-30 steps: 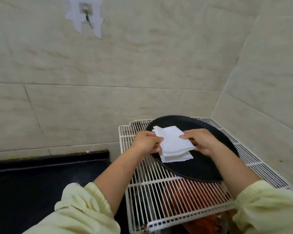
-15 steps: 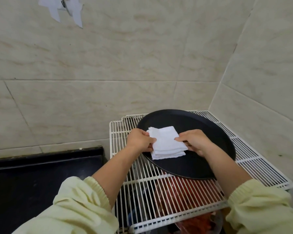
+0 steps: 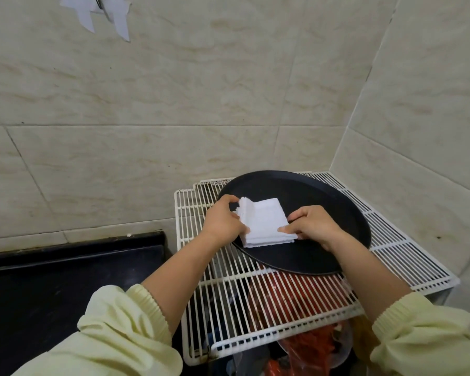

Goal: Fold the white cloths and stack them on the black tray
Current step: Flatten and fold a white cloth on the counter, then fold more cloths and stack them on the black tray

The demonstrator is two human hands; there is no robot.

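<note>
A round black tray [image 3: 323, 202] lies on a white wire rack. On its left part sits a small stack of folded white cloths [image 3: 263, 223], square and several layers thick. My left hand [image 3: 223, 221] grips the stack's left edge with curled fingers. My right hand [image 3: 314, 226] holds the right front corner, thumb on top and fingers pinching the edge. Both forearms reach in from below in pale yellow sleeves.
The white wire rack [image 3: 407, 251] fills the corner between two tiled walls. Red and dark objects [image 3: 291, 299] show beneath its bars. A black countertop [image 3: 65, 280] lies to the left. Torn paper [image 3: 114, 14] sticks to the wall at top.
The stack has settled lower onto the tray, and both hands have kept their hold on its edges. The camera has tilted down a little.
</note>
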